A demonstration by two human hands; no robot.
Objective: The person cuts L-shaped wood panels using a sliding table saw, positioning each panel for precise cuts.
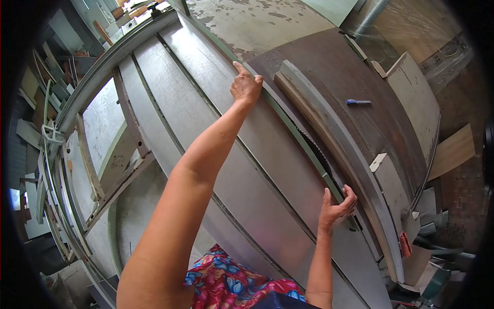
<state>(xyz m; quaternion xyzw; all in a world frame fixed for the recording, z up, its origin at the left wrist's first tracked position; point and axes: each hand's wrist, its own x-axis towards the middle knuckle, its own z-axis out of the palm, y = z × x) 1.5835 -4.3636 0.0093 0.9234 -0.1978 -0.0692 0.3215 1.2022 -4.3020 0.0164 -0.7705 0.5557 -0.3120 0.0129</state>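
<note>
A long, narrow green strip (290,126) lies along the edge of the grooved metal saw table (267,149), beside a toothed saw blade (315,144). My left hand (247,85) is at the strip's far part, fingers curled over it and the index finger stretched forward. At the near end, my right hand (337,207) has its thumb on one side of the strip and its fingers on the other. The blade shows between my two hands, on the strip's right side. Part of the strip is hidden under my left hand.
A long fence rail (329,113) runs to the right of the blade. Beyond it, a blue pen (358,102) lies on the brown tabletop (370,77). A red cloth-like piece (405,244) hangs at the rail's near end. Stacked board offcuts (43,98) stand at the left.
</note>
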